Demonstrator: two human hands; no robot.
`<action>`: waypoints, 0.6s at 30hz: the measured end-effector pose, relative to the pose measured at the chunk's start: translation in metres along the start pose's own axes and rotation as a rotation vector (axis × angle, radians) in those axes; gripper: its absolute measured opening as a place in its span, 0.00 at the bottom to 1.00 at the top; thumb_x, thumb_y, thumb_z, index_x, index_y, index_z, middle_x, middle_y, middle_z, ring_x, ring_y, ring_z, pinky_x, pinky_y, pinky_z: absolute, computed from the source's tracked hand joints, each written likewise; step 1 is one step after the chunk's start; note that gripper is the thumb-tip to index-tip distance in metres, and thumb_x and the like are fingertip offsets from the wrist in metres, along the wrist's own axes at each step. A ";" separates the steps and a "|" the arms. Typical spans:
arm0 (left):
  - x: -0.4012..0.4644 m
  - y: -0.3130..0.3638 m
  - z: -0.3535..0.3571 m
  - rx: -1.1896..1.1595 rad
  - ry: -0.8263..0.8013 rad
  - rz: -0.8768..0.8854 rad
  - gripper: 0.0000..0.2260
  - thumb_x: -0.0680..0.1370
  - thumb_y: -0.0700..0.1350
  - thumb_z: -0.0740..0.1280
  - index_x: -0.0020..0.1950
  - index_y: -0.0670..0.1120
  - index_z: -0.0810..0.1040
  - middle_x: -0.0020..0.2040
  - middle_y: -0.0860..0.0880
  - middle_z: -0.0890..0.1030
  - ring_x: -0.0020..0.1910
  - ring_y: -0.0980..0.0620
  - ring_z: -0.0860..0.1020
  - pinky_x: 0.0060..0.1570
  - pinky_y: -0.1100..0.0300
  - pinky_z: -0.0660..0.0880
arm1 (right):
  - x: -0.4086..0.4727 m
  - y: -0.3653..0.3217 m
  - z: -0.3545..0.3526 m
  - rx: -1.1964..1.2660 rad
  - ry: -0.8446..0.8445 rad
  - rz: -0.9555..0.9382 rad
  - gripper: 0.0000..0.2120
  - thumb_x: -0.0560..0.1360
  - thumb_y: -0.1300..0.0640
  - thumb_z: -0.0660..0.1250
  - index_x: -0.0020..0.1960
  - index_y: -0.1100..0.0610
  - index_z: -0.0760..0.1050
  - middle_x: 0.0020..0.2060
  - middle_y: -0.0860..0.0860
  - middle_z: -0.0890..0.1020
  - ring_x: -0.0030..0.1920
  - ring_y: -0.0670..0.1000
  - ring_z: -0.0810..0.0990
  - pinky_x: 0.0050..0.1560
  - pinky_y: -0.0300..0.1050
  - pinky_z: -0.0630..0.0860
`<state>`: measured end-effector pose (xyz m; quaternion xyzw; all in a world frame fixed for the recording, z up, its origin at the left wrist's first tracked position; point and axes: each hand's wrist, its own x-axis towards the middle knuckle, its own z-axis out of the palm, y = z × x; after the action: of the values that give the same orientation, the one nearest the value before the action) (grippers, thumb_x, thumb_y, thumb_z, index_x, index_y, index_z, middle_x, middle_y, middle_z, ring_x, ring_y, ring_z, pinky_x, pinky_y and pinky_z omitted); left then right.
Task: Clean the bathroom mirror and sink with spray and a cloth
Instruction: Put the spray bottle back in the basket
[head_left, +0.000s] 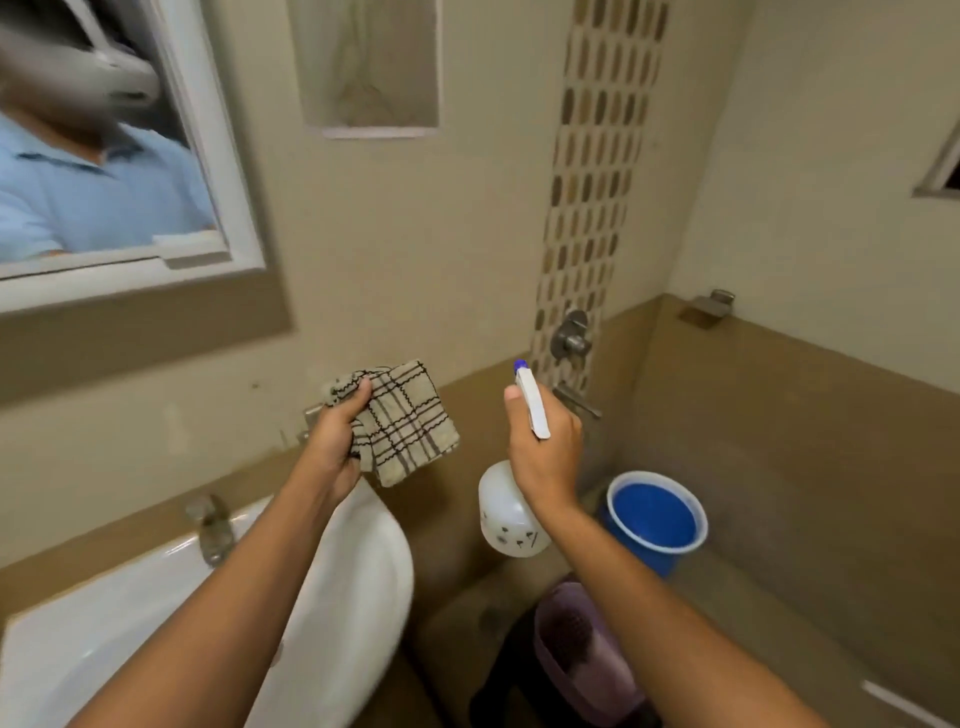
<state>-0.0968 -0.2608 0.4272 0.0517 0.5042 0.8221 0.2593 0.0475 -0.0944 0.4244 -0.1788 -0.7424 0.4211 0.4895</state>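
From your head camera, your left hand (332, 441) is raised above the sink's (363, 561) right edge, fingers closed around a folded beige checked cloth (405, 421). Your right hand (545, 452) grips the neck of a white spray bottle (506, 512), held upright to the right of the sink. The mirror (104, 171) hangs upper left.

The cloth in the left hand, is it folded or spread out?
Folded. The checked cloth hangs as a stacked, layered bundle in the left hand's grip, with one corner bunched over the fingers, not opened flat.
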 end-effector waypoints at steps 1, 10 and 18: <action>0.007 -0.012 0.011 0.019 -0.007 -0.019 0.16 0.80 0.50 0.65 0.62 0.42 0.79 0.57 0.42 0.84 0.55 0.45 0.84 0.47 0.51 0.82 | 0.004 0.012 -0.009 -0.013 0.004 0.014 0.17 0.78 0.42 0.60 0.35 0.50 0.68 0.28 0.48 0.72 0.29 0.47 0.70 0.31 0.42 0.67; 0.048 -0.110 0.082 0.110 -0.062 -0.162 0.14 0.81 0.47 0.64 0.63 0.42 0.78 0.55 0.42 0.85 0.54 0.45 0.84 0.43 0.52 0.82 | 0.017 0.090 -0.066 -0.080 0.072 0.098 0.18 0.78 0.50 0.65 0.32 0.42 0.63 0.28 0.45 0.67 0.28 0.45 0.68 0.29 0.35 0.63; 0.082 -0.182 0.108 0.162 -0.135 -0.403 0.11 0.82 0.48 0.62 0.56 0.43 0.80 0.48 0.43 0.87 0.44 0.46 0.86 0.33 0.53 0.82 | -0.001 0.163 -0.095 -0.099 0.106 0.335 0.13 0.78 0.53 0.69 0.41 0.63 0.79 0.32 0.58 0.80 0.34 0.57 0.80 0.36 0.55 0.77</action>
<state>-0.0617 -0.0698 0.3091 0.0255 0.5504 0.7051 0.4463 0.1071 0.0425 0.3090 -0.3460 -0.6950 0.4497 0.4415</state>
